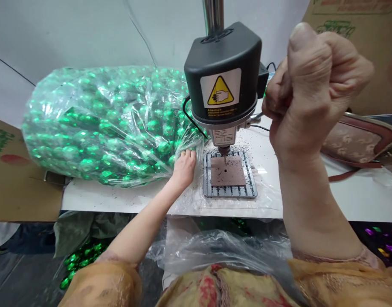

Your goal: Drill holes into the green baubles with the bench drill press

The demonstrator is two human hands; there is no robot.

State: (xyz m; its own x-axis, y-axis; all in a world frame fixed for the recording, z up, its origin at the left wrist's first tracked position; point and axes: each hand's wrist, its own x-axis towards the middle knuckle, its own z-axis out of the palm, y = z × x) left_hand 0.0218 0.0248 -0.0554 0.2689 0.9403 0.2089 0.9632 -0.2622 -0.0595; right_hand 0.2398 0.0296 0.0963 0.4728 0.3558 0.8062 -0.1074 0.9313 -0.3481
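Note:
My left hand [184,168] is at the mouth of a large clear plastic bag [103,128] full of shiny green faceted beads. Its fingers curl down among the folds, and what they hold is hidden. Raised at the right, my right hand [314,85] is closed in a fist around the feed handle of a small black drill press [223,76]. Most of that handle is covered by the fist. Under the chuck [224,150], a brown board [228,171] with a dark hole lies on the slotted metal base [251,187], apart from both hands.
Dark shavings are scattered over the white table [109,198]. A patterned bag [355,140] with a brown strap sits to the right. Cardboard boxes [13,170] stand at both sides. Clear plastic sheeting [227,247] hangs over my lap, and green beads [82,256] lie below the table.

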